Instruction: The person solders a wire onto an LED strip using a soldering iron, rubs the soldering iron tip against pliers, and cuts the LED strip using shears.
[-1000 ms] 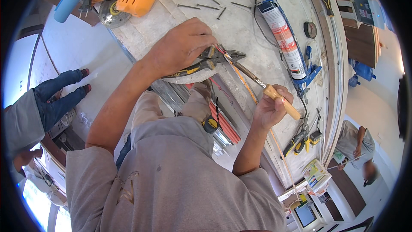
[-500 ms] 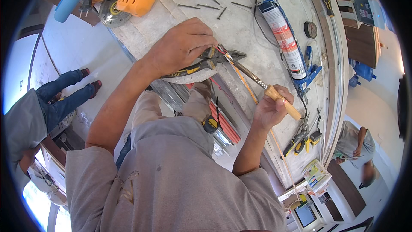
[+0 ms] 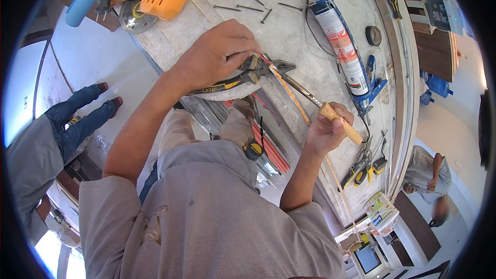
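Note:
My right hand (image 3: pixel 326 134) grips the wooden handle of a soldering iron (image 3: pixel 307 93), its metal shaft slanting up and left. The tip reaches the end of a narrow orange-and-white strip, which looks like an LED strip (image 3: pixel 294 102), at the table's near edge. There a thin red wire (image 3: pixel 263 58) runs out from my left hand (image 3: pixel 221 50), whose fingertips are pinched together on it. Yellow-and-black pliers (image 3: pixel 227 83) lie beneath the wire and my left hand, jaws toward the right. My fingers partly cover the wire's other end.
An orange power tool with a cutting disc (image 3: pixel 138 16) lies at upper left. Several screws (image 3: pixel 251 8), a caulking gun with a tube (image 3: pixel 341 46), a roll of black tape (image 3: pixel 373 35) and more pliers (image 3: pixel 357 168) are on the worktable (image 3: pixel 289 26). Other people stand left and right.
My left hand has shifted very slightly left, with the red wire still pinched. My right hand and the soldering iron stay nearly still. The people at both sides have moved a little.

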{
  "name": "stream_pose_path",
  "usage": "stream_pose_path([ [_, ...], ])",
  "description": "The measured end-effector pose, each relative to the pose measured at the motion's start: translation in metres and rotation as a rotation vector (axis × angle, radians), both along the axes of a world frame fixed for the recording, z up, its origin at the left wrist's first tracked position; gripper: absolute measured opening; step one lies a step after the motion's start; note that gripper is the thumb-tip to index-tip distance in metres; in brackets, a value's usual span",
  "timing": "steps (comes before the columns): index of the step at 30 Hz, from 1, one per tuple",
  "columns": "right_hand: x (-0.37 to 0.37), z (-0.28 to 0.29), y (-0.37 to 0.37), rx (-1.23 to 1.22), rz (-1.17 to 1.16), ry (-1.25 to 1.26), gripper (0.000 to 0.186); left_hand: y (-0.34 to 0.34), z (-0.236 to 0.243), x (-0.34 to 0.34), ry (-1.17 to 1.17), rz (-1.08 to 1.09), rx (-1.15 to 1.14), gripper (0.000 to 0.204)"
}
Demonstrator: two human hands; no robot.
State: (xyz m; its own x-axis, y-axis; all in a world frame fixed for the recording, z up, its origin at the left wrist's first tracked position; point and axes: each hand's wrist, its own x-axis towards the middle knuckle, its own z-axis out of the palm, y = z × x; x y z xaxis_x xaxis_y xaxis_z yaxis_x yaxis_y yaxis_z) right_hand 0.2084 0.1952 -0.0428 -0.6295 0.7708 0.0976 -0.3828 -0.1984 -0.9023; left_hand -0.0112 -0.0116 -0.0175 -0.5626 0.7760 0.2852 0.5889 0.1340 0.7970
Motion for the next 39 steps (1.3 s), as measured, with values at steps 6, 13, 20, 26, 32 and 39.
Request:
stream_pose_path([
  [6, -0.0006, 0.0008, -0.0004, 0.021, 0.005, -0.013, 0.025, 0.0015, -0.0051, -0.0009, 0.053, -0.057, 0.041, 0.02],
  [13, -0.0009, 0.0006, -0.0004, 0.038, 0.008, -0.023, 0.025, 0.0025, -0.0034, -0.0013, 0.094, -0.069, 0.043, 0.02],
  [20, 0.0004, -0.0005, 0.0007, 0.031, 0.046, -0.004, 0.025, 0.0018, -0.0042, -0.002, 0.105, -0.083, 0.029, 0.019],
  [26, 0.0, 0.0002, 0.0006, 0.029, 0.055, -0.004, 0.024, 0.0021, -0.0049, -0.0022, 0.103, -0.084, 0.037, 0.02],
  [32, 0.0008, -0.0009, 0.0017, 0.038, 0.063, 0.0, 0.025, 0.0017, -0.0067, -0.0024, 0.106, -0.085, 0.034, 0.021],
  [39, 0.0008, -0.001, 0.0013, 0.036, 0.057, -0.007, 0.025, 0.0029, -0.0041, -0.0012, 0.104, -0.062, 0.012, 0.017],
])
